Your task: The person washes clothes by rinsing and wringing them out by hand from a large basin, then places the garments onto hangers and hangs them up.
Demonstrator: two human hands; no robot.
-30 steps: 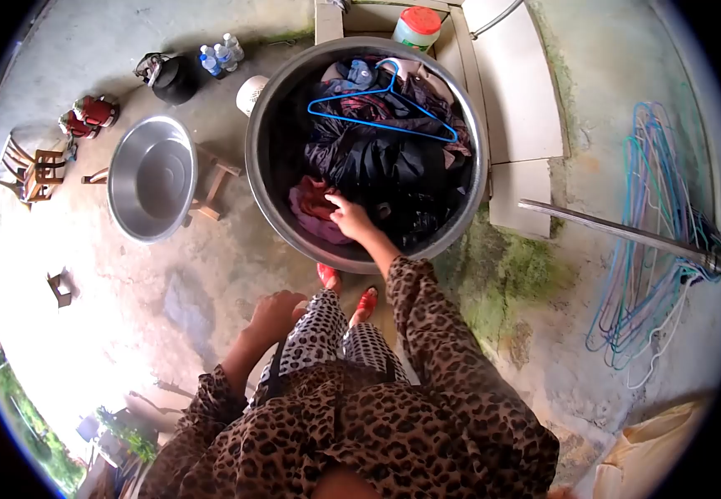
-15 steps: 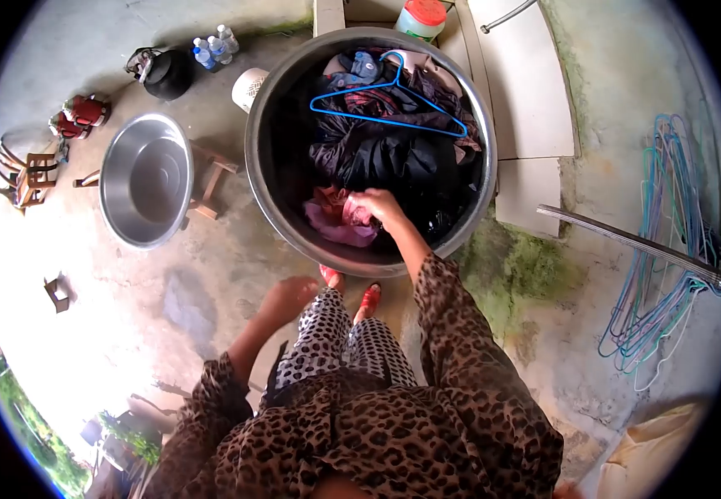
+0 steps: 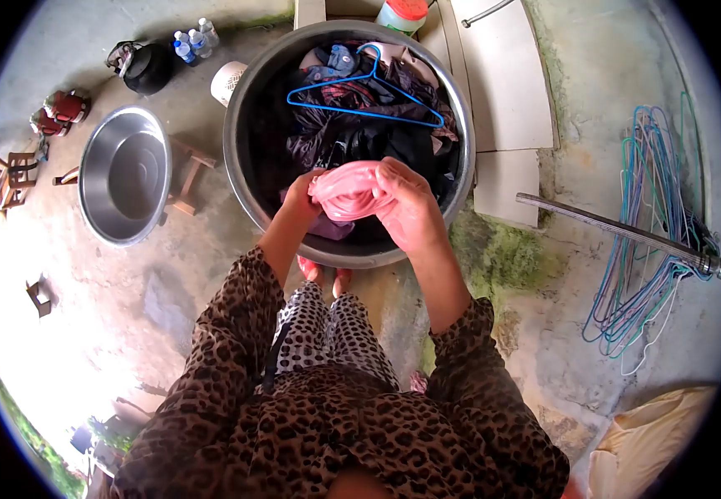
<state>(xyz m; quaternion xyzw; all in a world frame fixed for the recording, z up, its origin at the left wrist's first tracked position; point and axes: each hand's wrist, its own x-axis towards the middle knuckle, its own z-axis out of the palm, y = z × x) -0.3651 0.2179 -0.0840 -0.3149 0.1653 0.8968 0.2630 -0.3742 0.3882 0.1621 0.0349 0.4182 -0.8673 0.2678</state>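
A wet pink garment [image 3: 348,190], bunched and folded, is stretched between my two hands above the near side of a big metal tub [image 3: 236,158]. My left hand [image 3: 300,200] is closed round its left end. At the other end my right hand [image 3: 410,204] grips it, thumb on top. Below, inside the tub, a mauve cloth [image 3: 331,228] shows partly behind the pink one. Dark wet clothes [image 3: 314,150] fill much of the tub, and a blue hanger [image 3: 360,111] lies across them. What kind of garment the pink one is, I cannot tell.
To the left a metal basin [image 3: 127,176] rests on a wooden stand [image 3: 190,176]. A white basket [image 3: 227,81] touches the tub's left side. On the right, a metal pole [image 3: 618,234] holds many hangers [image 3: 643,191]. A red-lidded container [image 3: 402,15] stands behind the tub.
My right hand has lifted the pink garment from the clothes in the tub. My left hand has come up from beside the tub and taken hold of it too.
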